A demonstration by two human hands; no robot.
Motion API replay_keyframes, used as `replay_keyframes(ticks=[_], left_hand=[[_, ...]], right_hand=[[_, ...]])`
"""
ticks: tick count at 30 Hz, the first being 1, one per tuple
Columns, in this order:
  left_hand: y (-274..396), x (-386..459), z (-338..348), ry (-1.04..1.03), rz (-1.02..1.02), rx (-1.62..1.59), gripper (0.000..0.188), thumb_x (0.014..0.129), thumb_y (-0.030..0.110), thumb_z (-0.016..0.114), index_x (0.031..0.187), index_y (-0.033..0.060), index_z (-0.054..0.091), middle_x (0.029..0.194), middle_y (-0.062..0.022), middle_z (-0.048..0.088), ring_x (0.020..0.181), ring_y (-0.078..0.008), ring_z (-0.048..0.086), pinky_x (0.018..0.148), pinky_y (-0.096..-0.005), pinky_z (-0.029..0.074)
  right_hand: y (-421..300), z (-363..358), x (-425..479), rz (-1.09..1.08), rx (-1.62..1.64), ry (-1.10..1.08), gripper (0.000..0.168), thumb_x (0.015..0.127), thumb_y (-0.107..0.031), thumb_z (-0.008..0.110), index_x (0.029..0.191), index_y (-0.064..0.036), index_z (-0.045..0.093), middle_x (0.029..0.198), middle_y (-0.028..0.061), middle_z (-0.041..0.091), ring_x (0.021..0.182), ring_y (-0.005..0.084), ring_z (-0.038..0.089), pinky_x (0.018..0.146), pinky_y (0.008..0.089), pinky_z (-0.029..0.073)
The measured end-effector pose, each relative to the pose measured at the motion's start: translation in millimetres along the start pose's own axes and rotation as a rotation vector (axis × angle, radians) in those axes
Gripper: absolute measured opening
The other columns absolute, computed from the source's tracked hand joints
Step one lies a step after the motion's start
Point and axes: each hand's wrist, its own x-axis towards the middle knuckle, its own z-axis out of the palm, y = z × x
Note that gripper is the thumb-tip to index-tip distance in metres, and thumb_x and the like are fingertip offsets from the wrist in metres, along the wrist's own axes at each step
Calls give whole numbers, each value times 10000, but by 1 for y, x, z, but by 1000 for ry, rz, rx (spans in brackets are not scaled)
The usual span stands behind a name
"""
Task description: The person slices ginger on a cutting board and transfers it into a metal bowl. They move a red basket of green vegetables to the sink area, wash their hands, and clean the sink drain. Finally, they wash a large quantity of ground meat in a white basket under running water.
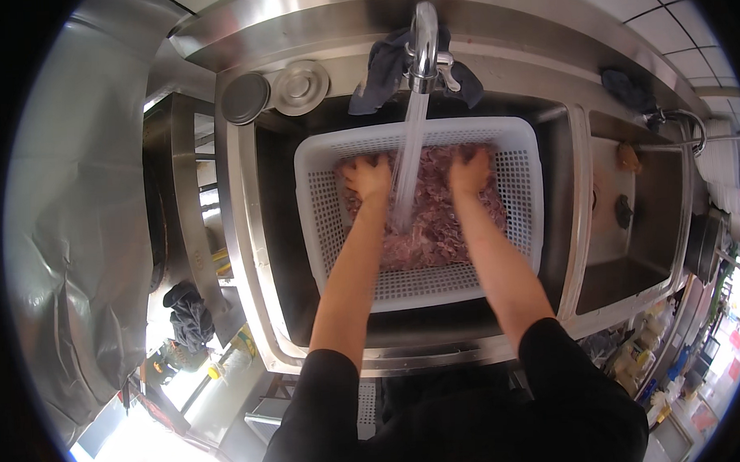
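Raw, thin-cut reddish meat (428, 229) covers the floor of a white perforated plastic basket (519, 131), which sits inside a stainless steel sink basin (553, 224). On the left part of the meat lies my left hand (369, 177), fingers spread, their tips partly sunk among the pieces. My right hand (470, 171) presses into the meat at the right; it is blurred and its fingertips are hidden. Between both hands a stream of water (411, 150) falls from the chrome faucet (424, 46) onto the meat.
Dark cloths (377, 75) hang around the faucet base. Two round metal lids (301, 87) rest on the back-left ledge. To the right is a second basin (621, 246) with its own faucet (687, 119). A crumpled dark cloth (189, 317) lies at left.
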Motion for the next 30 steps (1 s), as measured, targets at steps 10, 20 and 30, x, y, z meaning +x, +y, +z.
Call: replay_keyframes(ticks=[10, 20, 30], left_hand=[[-53, -24, -56, -498, 68, 8, 532, 809, 358, 565, 1232, 43, 493, 1159, -222, 547, 1113, -364, 498, 920, -409, 407], [-63, -80, -115, -507, 243, -222, 469, 856, 215, 514, 1290, 52, 439, 1165, -181, 538, 1100, -288, 499, 898, -349, 416], [1, -59, -55, -672, -370, -1108, 278, 881, 158, 484, 1085, -21, 543, 984, -112, 593, 889, -255, 566, 780, -371, 464]], right_hand=[[-32, -35, -126, 59, 636, -1018, 294, 807, -152, 564, 1050, 13, 552, 929, 148, 610, 870, 266, 576, 746, 351, 447], [-41, -101, -36, 261, 582, -1338, 449, 871, -251, 549, 1267, -59, 462, 925, 62, 609, 813, 149, 559, 722, 283, 441], [-82, -92, 1, -21, 269, -1224, 271, 885, -320, 486, 947, -81, 598, 807, 24, 598, 655, 120, 528, 591, 262, 441]])
